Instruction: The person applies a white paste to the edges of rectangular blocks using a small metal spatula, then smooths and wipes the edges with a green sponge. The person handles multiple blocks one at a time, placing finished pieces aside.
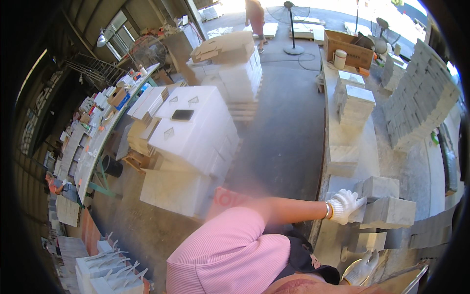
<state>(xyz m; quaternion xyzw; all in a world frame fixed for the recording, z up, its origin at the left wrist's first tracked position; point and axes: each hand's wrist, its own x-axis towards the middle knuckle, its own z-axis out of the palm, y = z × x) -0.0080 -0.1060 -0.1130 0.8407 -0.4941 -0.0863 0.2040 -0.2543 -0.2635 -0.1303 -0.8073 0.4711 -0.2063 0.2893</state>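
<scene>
My left hand [345, 206], in a white knitted glove, reaches across to the bench on the right. Its fingers grip the edge of a pale marble tile [359, 214], beside a grey-white stack of tiles [391, 212]. Behind that stands another short tile stack [381, 187]. Nearer to me, my right hand [362, 271], also gloved, is low at the bench with its fingers apart. Nothing shows between them, though its lower part is partly hidden. A tile stack with a yellowish face [367, 242] lies between the hands.
More tile stacks line the bench [362, 139], with a white tub [340, 59] and cardboard box [348, 48] at its far end. Left of the aisle stands a white block stack [196, 130] carrying a dark phone [182, 114]. Another person [255, 19] stands far off near a fan [292, 29].
</scene>
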